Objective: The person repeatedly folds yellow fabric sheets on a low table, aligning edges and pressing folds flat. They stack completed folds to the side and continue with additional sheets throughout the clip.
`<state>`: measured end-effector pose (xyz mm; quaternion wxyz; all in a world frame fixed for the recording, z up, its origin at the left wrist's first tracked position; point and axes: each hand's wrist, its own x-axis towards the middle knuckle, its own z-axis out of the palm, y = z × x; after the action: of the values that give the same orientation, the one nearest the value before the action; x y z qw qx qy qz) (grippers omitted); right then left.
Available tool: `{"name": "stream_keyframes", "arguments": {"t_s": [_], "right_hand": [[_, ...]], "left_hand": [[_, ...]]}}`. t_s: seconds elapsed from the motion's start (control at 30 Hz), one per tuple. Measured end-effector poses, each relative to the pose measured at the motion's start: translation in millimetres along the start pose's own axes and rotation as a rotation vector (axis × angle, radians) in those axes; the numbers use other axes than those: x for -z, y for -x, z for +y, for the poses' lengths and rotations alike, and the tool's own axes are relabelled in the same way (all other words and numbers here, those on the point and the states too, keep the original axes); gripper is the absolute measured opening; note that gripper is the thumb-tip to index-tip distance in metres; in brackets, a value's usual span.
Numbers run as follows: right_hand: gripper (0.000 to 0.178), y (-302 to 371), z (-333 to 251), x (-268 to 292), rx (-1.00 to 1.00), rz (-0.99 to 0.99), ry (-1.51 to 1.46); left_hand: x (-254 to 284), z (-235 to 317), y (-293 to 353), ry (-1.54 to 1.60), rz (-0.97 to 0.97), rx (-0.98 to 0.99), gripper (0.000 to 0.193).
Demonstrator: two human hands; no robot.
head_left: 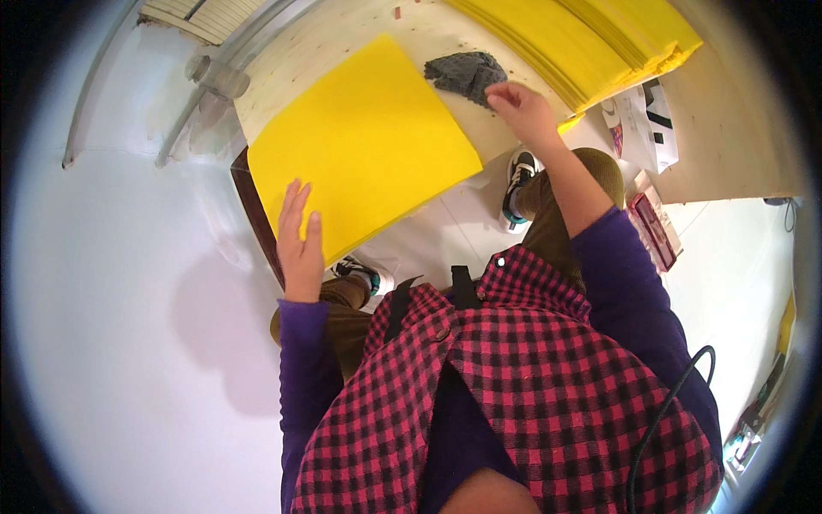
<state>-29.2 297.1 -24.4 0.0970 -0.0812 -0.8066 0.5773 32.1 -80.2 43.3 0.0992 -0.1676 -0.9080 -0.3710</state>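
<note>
A flat stack of bright yellow sheets [368, 146] lies on the table, one corner toward me. My left hand [300, 244] rests at the left near edge of the stack, its fingers stretched out and holding nothing. Just beyond the stack's right side sits a dark grey crumpled lump, perhaps a cloth [462, 73]. Over the right edge of this lump is my right hand [524, 111], with thumb and fingertips drawn together in a pinch. Whether anything is between those fingertips, I cannot make out.
A thick pile of folded yellow sheets [591, 43] stands at the far right of the pale tabletop [295, 86]. Below its edge are a white printed bag [642, 124] and a dark red box [655, 231]. A white wall [128, 300] runs along my left.
</note>
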Motion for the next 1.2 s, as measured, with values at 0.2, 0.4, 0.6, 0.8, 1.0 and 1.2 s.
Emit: {"name": "stream_keyframes", "arguments": {"t_s": [0.2, 0.4, 0.6, 0.8, 1.0, 1.2], "right_hand": [[0.024, 47, 9, -5, -0.239, -0.153, -0.17], [0.042, 58, 11, -2, -0.062, -0.122, -0.346], [0.059, 68, 11, -11, 0.108, -0.199, -0.32], [0.062, 71, 6, -26, 0.191, -0.258, -0.154], [0.061, 74, 5, -28, 0.188, -0.255, -0.171], [0.059, 72, 11, -25, 0.168, -0.232, -0.22]], "left_hand": [[-67, 40, -48, 0.07, -0.202, -0.226, 0.035], [-84, 44, -43, -0.045, -0.107, -0.224, 0.035], [-13, -41, -1, 0.244, 0.352, 0.389, 0.044], [14, -88, 53, 0.704, 0.528, 0.71, 0.056], [-2, -77, 55, 0.884, 0.459, 0.735, 0.056], [-1, -68, 54, 0.874, 0.44, 0.67, 0.055]]}}
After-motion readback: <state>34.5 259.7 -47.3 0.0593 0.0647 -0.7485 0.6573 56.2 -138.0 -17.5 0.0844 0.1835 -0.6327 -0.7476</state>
